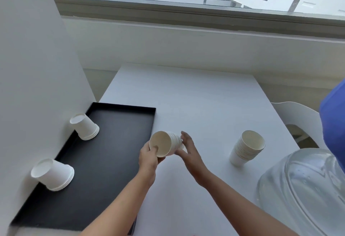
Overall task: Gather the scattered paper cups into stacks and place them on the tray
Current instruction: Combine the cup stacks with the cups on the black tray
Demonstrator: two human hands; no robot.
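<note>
A black tray (115,142) lies on the left of the white table. Two upside-down stacks of white paper cups stand along its left side, one at the back (85,126) and one nearer (53,174). Just right of the tray's edge, both hands hold a stack of cups (166,143) tipped on its side, mouth toward me. My left hand (148,158) grips the rim with the thumb inside. At the stack's base end, my right hand (187,149) has its fingers spread against it. Another upright stack (247,148) stands on the table to the right.
A white wall panel (33,67) rises directly left of the tray. A clear water jug (302,191) with a blue top (334,123) fills the lower right. A white chair (298,118) stands beyond the table's right edge. A window ledge runs behind the table.
</note>
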